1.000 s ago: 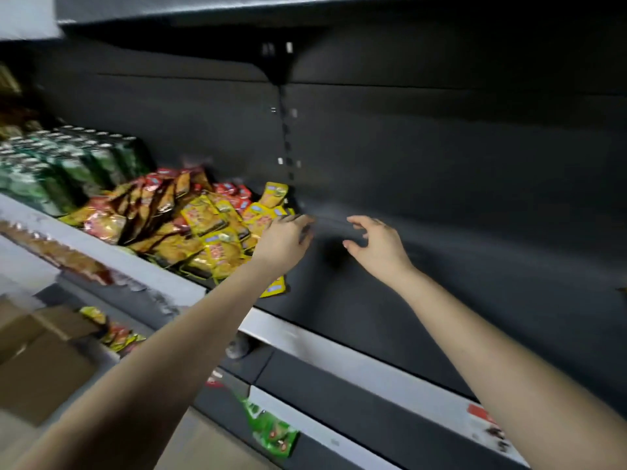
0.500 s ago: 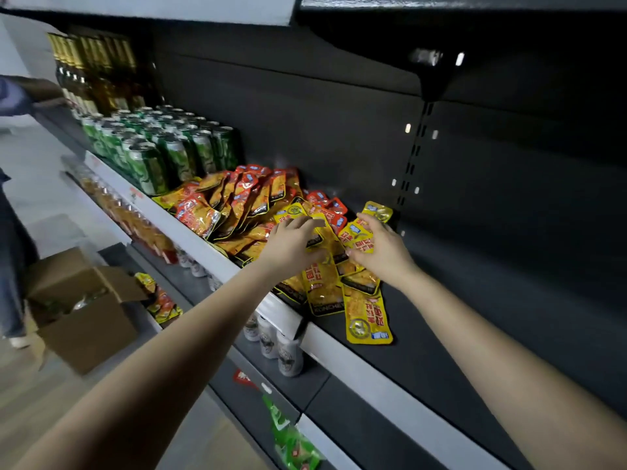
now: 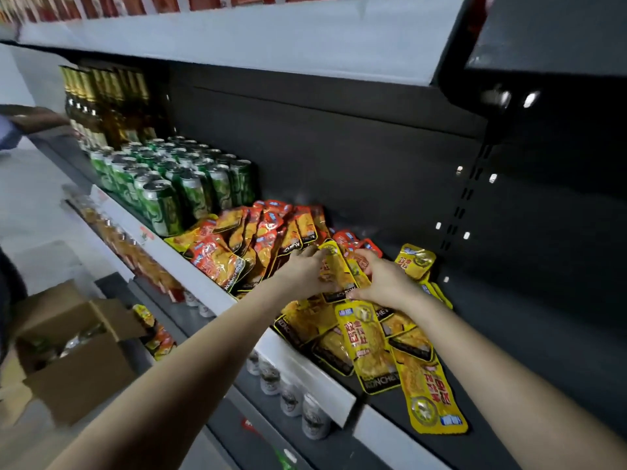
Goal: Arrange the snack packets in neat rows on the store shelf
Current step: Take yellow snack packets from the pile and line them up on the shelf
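Cardboard box: far left, floor, flaps open.
Green cans: shelf, left, in rows.
Red packets: just right of the cans, leaning.
Left hand: grips upright yellow packet, mid-shelf.
Right hand: grips the same packet.
Loose yellow packets: near right, flat, overlapping.

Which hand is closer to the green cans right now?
Left. The left hand is right of the green cans, across the red-orange packets; the right hand is farther right, both gripping one yellow packet.
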